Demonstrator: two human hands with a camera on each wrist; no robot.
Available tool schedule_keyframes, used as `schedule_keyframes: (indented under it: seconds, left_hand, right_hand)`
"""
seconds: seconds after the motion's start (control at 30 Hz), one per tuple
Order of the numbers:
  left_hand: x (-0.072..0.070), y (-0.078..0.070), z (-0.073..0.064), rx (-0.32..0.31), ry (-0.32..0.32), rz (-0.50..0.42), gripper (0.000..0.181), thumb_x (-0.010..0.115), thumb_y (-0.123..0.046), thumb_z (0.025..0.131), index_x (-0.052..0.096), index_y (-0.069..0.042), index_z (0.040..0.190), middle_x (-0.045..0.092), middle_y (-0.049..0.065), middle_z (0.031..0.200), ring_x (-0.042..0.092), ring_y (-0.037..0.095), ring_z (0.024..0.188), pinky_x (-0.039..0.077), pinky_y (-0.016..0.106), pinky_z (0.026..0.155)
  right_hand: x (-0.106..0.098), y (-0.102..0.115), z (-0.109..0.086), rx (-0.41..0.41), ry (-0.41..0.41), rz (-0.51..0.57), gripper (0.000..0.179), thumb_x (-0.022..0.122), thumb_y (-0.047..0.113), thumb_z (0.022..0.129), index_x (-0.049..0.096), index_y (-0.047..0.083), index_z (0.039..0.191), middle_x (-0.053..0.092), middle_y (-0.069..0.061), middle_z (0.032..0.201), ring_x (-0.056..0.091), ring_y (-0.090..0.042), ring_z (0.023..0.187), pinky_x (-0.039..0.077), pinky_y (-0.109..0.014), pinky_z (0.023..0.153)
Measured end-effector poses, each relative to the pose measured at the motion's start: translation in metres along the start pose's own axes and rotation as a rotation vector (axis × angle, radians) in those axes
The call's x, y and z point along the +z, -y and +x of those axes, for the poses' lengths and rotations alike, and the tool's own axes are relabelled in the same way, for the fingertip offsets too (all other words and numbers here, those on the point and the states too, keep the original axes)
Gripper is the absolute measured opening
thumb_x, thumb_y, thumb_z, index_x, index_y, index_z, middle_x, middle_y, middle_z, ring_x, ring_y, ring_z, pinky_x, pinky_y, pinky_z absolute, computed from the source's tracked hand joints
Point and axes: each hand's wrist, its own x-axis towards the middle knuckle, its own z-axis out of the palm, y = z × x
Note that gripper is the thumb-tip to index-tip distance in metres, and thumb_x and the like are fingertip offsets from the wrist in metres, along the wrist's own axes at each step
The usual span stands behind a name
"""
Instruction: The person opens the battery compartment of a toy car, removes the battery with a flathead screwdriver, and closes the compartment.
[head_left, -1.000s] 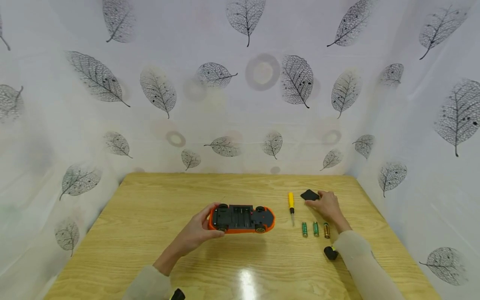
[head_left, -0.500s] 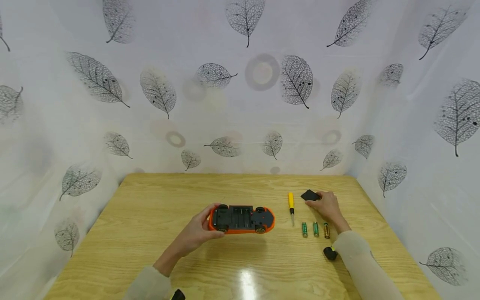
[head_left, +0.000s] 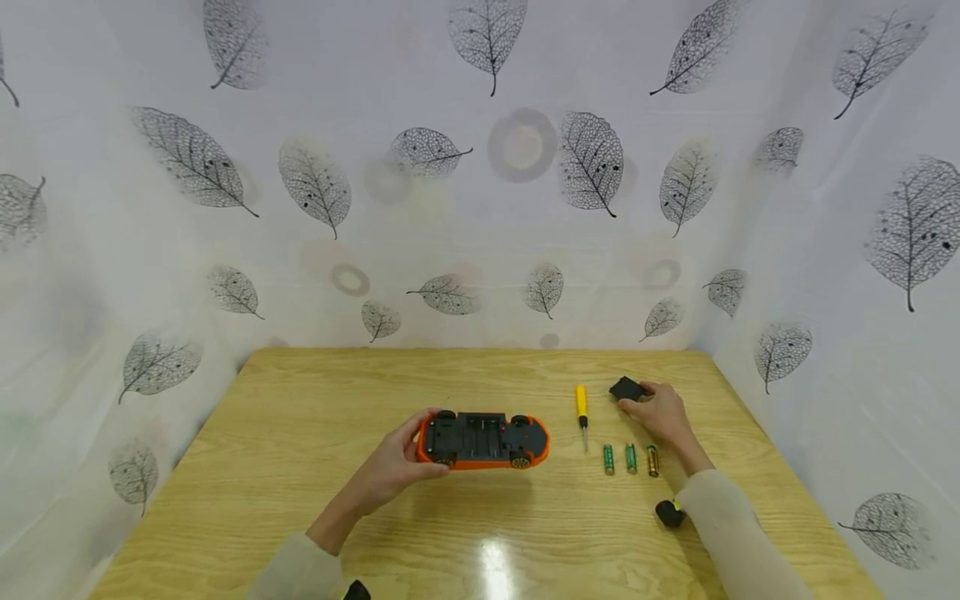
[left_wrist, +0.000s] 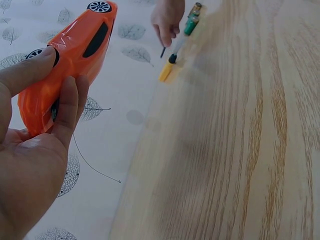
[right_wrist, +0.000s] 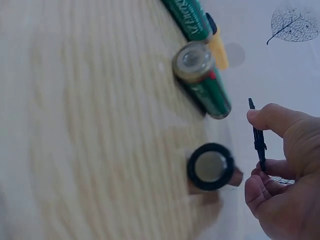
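Note:
An orange toy car (head_left: 483,440) is held upside down over the table by my left hand (head_left: 393,467), which grips its rear end between thumb and fingers. Its black underside faces up, and the battery compartment in it is uncovered. The left wrist view shows the orange body (left_wrist: 70,75) from the side. My right hand (head_left: 663,417) pinches a thin black battery cover (head_left: 627,389) by its edge; in the right wrist view this cover (right_wrist: 258,137) appears edge-on between thumb and fingers. Near that hand lie three batteries (head_left: 631,458), two green and one brownish-gold.
A yellow-handled screwdriver (head_left: 582,408) lies left of the batteries, tip toward the person. The wooden table (head_left: 330,392) meets a leaf-printed white curtain (head_left: 480,208) at the back and sides. Black wrist-camera parts (head_left: 670,513) hang beneath the right sleeve.
My right hand has shifted slightly to the right with the battery cover, which now looks tilted differently. The left hand and the toy car stay nearly where they were.

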Motion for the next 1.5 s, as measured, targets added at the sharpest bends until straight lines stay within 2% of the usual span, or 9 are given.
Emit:
schedule_keyframes:
  seconds: [0.07,0.17,0.33,0.63,0.83,1.13,1.37,1.5]
  left_hand:
    - [0.0,0.0,0.0,0.001,0.004,-0.003,0.088,0.075,0.003,0.092,0.021,0.001,0.161,0.027,0.033,0.159,0.058,0.03,0.129,0.057,0.036,0.096]
    - [0.0,0.0,0.0,0.005,0.008,-0.003,0.089,0.075,0.002,0.092,0.02,0.001,0.161,0.027,0.034,0.159,0.058,0.029,0.13,0.057,0.037,0.096]
    - [0.0,-0.001,0.001,0.008,0.015,-0.013,0.089,0.075,0.003,0.091,0.02,0.001,0.161,0.027,0.033,0.159,0.057,0.03,0.13,0.057,0.038,0.097]
    - [0.0,-0.004,0.002,-0.001,0.004,-0.026,0.091,0.075,0.005,0.09,0.02,-0.002,0.162,0.028,0.032,0.16,0.056,0.031,0.132,0.057,0.037,0.097]
    - [0.001,-0.005,0.003,-0.001,0.003,-0.022,0.091,0.075,0.006,0.09,0.02,-0.001,0.162,0.028,0.031,0.16,0.057,0.03,0.131,0.056,0.037,0.098]
    - [0.001,-0.006,0.003,0.009,0.014,-0.009,0.09,0.076,0.004,0.09,0.02,0.001,0.161,0.03,0.03,0.159,0.058,0.028,0.129,0.056,0.036,0.098]
    - [0.001,-0.007,0.004,0.005,0.012,-0.019,0.091,0.076,0.005,0.09,0.02,0.0,0.162,0.028,0.031,0.16,0.057,0.029,0.13,0.056,0.036,0.098]
    - [0.001,-0.006,0.004,0.009,0.016,-0.018,0.09,0.076,0.005,0.09,0.021,-0.001,0.161,0.029,0.031,0.159,0.058,0.028,0.129,0.056,0.036,0.098]
  right_hand:
    - [-0.003,0.004,-0.004,-0.003,-0.004,0.007,0.073,0.075,0.027,0.096,0.045,-0.022,0.141,0.061,-0.039,0.121,0.064,-0.042,0.095,0.056,-0.046,0.076]
    - [-0.007,0.01,-0.008,-0.028,-0.024,-0.014,0.069,0.074,0.027,0.097,0.048,-0.019,0.142,0.063,-0.036,0.119,0.063,-0.037,0.092,0.054,-0.045,0.074]
    - [-0.013,0.026,-0.017,-0.076,-0.052,-0.049,0.064,0.073,0.026,0.098,0.051,-0.015,0.142,0.058,-0.035,0.126,0.058,-0.039,0.098,0.052,-0.048,0.074]
    - [-0.024,0.062,-0.038,-0.163,-0.083,-0.006,0.063,0.076,0.028,0.095,0.056,-0.01,0.141,0.064,-0.023,0.105,0.059,-0.028,0.087,0.05,-0.038,0.069]
    - [-0.027,0.082,-0.049,-0.23,-0.067,0.018,0.06,0.078,0.026,0.094,0.058,-0.006,0.141,0.06,-0.012,0.096,0.054,-0.024,0.08,0.047,-0.032,0.066]
    - [-0.023,0.113,-0.063,-0.366,-0.049,0.031,0.055,0.083,0.016,0.089,0.063,-0.003,0.136,0.058,-0.006,0.092,0.05,-0.019,0.075,0.045,-0.029,0.063]
    - [-0.019,0.138,-0.072,-0.441,0.018,0.043,0.055,0.084,0.011,0.086,0.064,-0.005,0.134,0.056,-0.004,0.092,0.048,-0.019,0.076,0.042,-0.029,0.063]
    - [-0.013,0.148,-0.075,-0.473,0.043,0.052,0.054,0.084,0.01,0.086,0.064,-0.004,0.134,0.055,-0.002,0.091,0.049,-0.023,0.075,0.042,-0.028,0.063]
